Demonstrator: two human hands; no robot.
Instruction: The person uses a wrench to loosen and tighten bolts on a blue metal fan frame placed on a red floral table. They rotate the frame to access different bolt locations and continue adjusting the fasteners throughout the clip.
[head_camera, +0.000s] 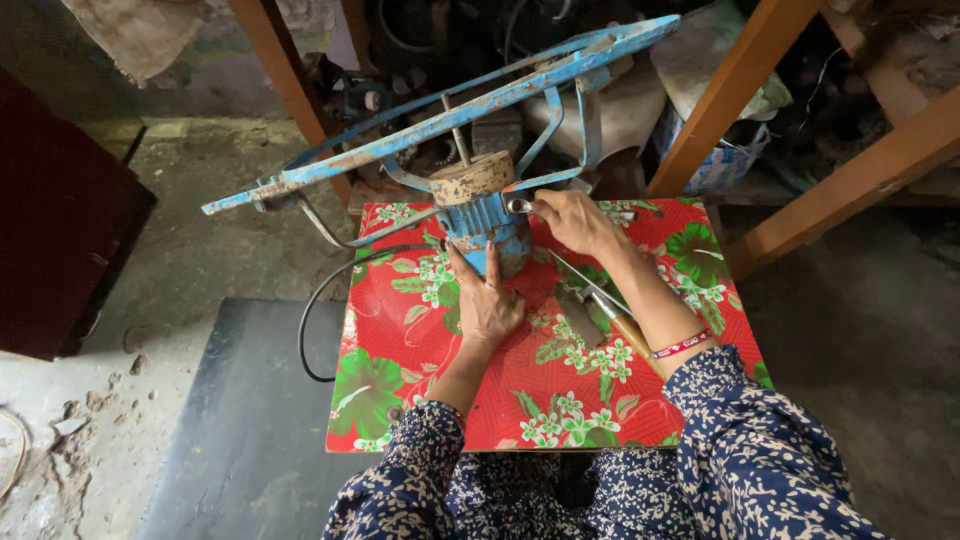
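The head view looks down on a small counter (560, 400) covered in red floral oilcloth, with a worn blue fan motor (487, 225) standing at its far edge, near the middle. Chipped blue guard arms (450, 115) reach out from the motor to the left and upper right, and a round, dirty cap sits on top of the housing. A black cable (318, 310) runs off the counter's left edge and loops back toward the motor.

The left hand (487, 300) lies flat on the cloth just in front of the motor, fingers spread and extended, the fingertips touching the base of the housing as if bracing it. The right hand (572, 220) is at the motor's right side, its fingers pinching a small metal spanner (520, 206) whose ring end sits against the housing just below the cap. A screwdriver with a wooden handle (610, 315) lies on the cloth under the right forearm, toward the right half of the counter.

By the look of it, the step in hand is working a fastener on the motor body. The next move would seem to call for a firm seat of the spanner on the nut and steady counter-pressure from the left hand so the top-heavy frame does not swing or tip.
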